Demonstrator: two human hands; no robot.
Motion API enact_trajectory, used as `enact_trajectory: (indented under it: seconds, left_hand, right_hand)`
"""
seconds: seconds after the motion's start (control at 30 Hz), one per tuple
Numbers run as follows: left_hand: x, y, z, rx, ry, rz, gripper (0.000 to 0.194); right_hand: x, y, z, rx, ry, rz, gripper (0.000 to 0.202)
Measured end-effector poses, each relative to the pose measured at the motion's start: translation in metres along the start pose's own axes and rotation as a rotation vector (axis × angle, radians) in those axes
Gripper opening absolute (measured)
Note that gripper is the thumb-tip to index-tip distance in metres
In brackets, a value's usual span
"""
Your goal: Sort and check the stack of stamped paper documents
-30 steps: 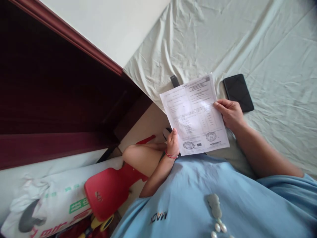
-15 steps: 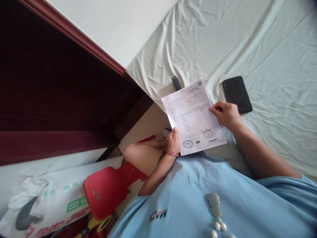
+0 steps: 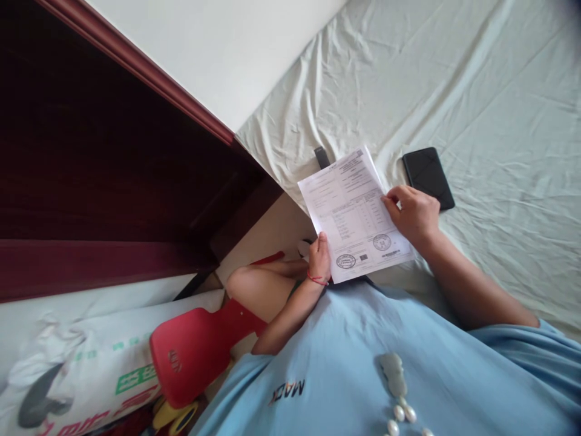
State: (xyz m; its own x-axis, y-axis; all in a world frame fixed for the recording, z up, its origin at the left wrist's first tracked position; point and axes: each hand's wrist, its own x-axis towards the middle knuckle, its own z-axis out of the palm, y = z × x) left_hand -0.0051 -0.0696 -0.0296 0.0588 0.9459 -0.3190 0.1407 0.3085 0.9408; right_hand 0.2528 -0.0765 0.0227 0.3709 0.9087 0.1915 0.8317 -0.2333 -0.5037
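Note:
Printed sheets of paper, with two round stamps near the bottom, lie tilted over my lap at the bed's edge. My left hand, a red string round its wrist, grips their lower left edge with the thumb on top. At the right edge, my right hand pinches the paper between thumb and bent fingers. Beyond the top of the paper a small dark object shows in part on the sheet. Just past my right hand lies a black, flat, rectangular case.
A pale, wrinkled bedsheet spreads to the right. Dark red wooden furniture stands at the left against a white wall. Lower left are a red paddle-shaped thing and a white printed sack.
The paper's right edge curls up slightly more, and my right hand has turned a little with it. My left hand keeps its hold. The view has shifted slightly.

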Motion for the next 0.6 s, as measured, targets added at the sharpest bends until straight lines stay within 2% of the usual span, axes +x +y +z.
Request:
enact_trajectory:
  seconds: [0.17,0.3,0.4,0.53,0.6]
  left_hand:
    - [-0.001,0.001,-0.004,0.029,0.013,0.005,0.086]
    - [0.003,0.006,-0.003,0.045,0.003,0.015,0.086]
    - [0.008,0.005,0.002,0.000,0.002,0.000,0.085]
    - [0.013,-0.002,0.005,-0.082,0.017,-0.046,0.083]
    - [0.012,-0.002,0.005,-0.101,0.011,-0.054,0.083]
  right_hand:
    - [0.002,0.001,-0.002,0.067,0.017,-0.007,0.022]
    - [0.007,0.005,-0.006,0.372,-0.021,0.015,0.022]
    - [0.011,0.010,-0.011,0.713,-0.185,0.169,0.032]
    - [0.019,0.022,-0.014,1.139,-0.547,0.481,0.058]
    - [0.021,0.027,-0.013,1.286,-0.726,0.561,0.065]
